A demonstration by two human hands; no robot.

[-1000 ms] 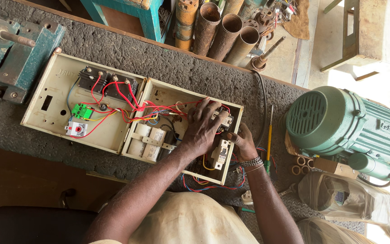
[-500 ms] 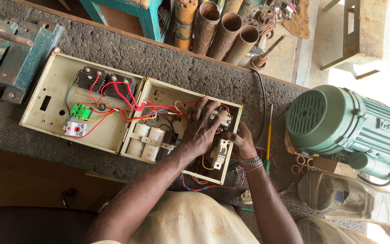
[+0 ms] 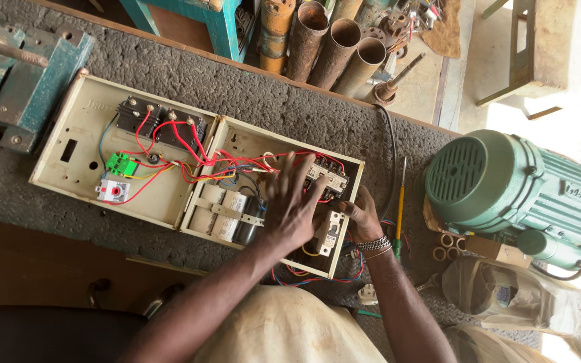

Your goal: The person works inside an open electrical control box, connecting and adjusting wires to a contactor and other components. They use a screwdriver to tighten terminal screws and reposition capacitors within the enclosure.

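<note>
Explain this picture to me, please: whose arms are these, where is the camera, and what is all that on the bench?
The camera sits on a person's head and looks straight down, so both arms are the wearer's own. On the rough grey workbench lies an opened cream electrical control box, full of red wires, with a green terminal block. The left hand lies spread over the parts inside the box's right half. The right hand, with a metal bracelet at the wrist, touches a white breaker there; whether it grips it is unclear. Beside the box lie a yellow-handled screwdriver and a big green electric motor. Rusty pipes lean behind.
</note>
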